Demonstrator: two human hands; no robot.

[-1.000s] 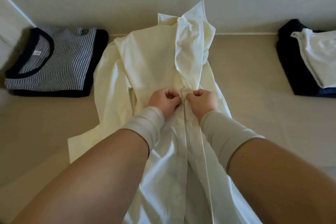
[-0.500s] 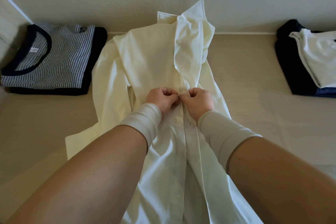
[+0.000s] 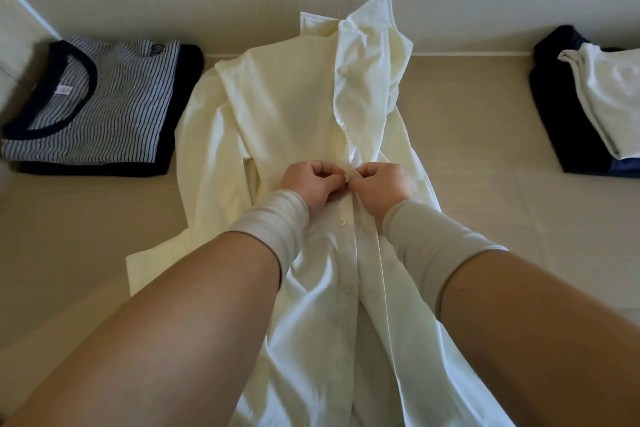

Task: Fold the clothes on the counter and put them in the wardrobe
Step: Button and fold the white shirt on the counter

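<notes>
Both bare forearms reach forward from the lower corners and converge toward the middle, each wrist wrapped in a pale grey ribbed cuff. The left hand (image 3: 313,184) and the right hand (image 3: 381,185) sit knuckles-up and just beside each other, fingers curled inward (the fingertips themselves are mostly hidden under the knuckles). Each hand pinches the front edge of the cream button-up shirt (image 3: 287,107) where the thumbs meet at a small button between them.
</notes>
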